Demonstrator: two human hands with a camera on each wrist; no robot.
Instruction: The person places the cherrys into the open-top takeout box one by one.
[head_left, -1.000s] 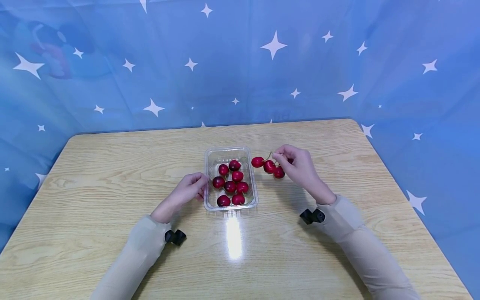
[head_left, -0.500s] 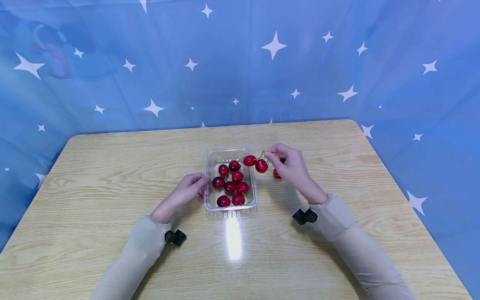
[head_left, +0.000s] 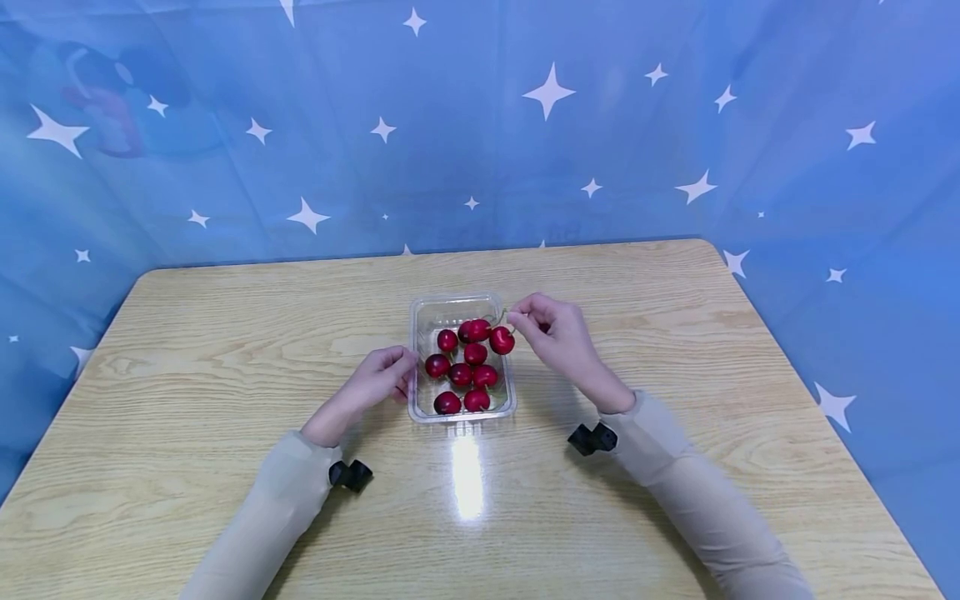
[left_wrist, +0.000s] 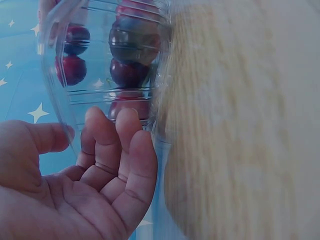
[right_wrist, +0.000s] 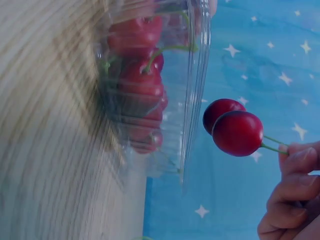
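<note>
A clear plastic box (head_left: 491, 416) stands on the table with several dark red cherries (head_left: 461, 375) inside. My left hand (head_left: 378, 377) holds the box's left side; in the left wrist view its thumb is at the rim and its curled fingers lie along the outer wall. My right hand (head_left: 551, 333) pinches two thin green stems (right_wrist: 272, 149) between thumb and fingertips. A pair of cherries (right_wrist: 237, 133) hangs from these stems, above rim height in the right wrist view. In the head view the pair overlaps the box's far right corner.
The wooden table (head_left: 225, 358) ends at a rounded back edge, with a blue star-patterned cloth (head_left: 465, 108) behind it. A black wrist camera (head_left: 592, 438) sits on the right sleeve, another camera (head_left: 351, 475) on the left.
My right hand has moved left with the pair of cherries, from beside the box to over its right edge. Another cherry beside that hand is now hidden behind it. The left hand stays still.
</note>
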